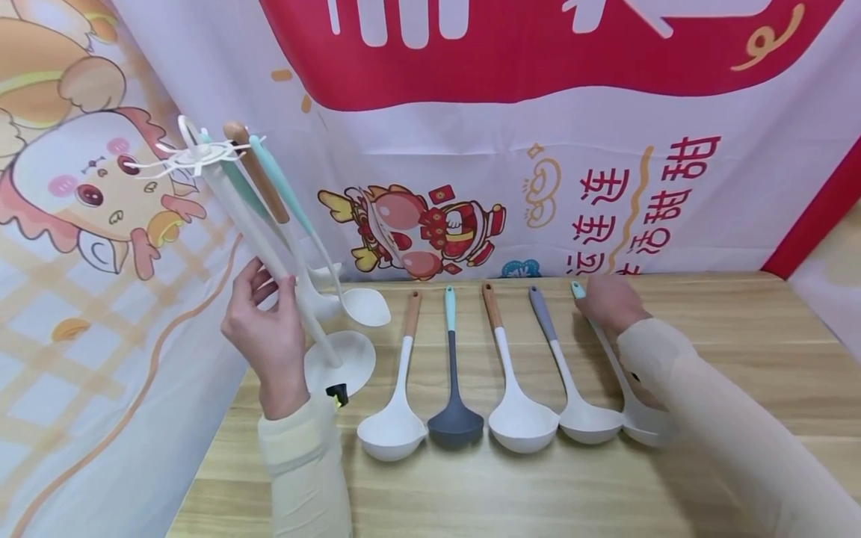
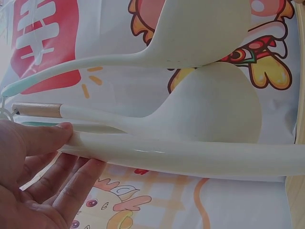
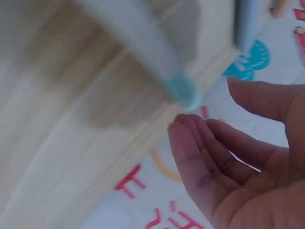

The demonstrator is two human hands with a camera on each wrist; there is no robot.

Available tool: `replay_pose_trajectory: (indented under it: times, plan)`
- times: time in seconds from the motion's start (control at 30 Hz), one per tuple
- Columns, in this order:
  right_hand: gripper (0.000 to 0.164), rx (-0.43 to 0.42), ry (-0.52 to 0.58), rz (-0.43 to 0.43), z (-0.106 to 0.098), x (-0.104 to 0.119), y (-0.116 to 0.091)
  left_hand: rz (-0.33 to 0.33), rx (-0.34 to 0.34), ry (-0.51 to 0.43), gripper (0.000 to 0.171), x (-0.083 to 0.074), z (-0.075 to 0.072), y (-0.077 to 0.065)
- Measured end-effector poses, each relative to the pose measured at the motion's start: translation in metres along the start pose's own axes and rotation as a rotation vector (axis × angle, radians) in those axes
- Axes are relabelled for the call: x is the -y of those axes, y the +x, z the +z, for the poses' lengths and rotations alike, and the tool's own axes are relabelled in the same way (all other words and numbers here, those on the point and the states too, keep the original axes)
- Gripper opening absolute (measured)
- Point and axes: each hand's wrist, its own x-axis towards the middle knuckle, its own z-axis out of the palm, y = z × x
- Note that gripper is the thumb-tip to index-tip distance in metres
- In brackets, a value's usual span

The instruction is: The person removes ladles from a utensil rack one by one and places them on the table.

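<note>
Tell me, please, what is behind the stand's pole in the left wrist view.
Behind the pole are a brown-handled white ladle and a teal-handled utensil; the ladle's lower edge and utensil's end are covered.

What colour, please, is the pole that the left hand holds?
The pole is off-white, showing best in the left wrist view.

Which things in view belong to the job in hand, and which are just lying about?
Likely part of the job:
white stand, gripped by the left hand
hanging ladles on that stand
rightmost ladle, its handle end near the right hand
four other ladles in a row

Seemingly just surroundings:
wooden table
printed cloth behind it
</note>
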Motion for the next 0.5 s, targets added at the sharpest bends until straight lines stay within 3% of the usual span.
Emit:
replay_pose_trajectory:
  times: [0.23, 0.37, 0.5]
  plan:
    - [0.039, -0.146, 0.073, -0.119, -0.009, 0.049, -0.010, -0.021, 0.000, 0.000, 0.035, -0.001, 0.000, 0.000]
    - [0.039, -0.219, 0.228, -0.191, -0.010, 0.088, -0.019, -0.020, -0.003, -0.001, 0.034, -0.001, 0.000, 0.000]
    - [0.034, -0.253, 0.414, -0.341, -0.010, 0.129, -0.027, -0.014, -0.007, -0.004, 0.034, -0.002, 0.000, 0.000]
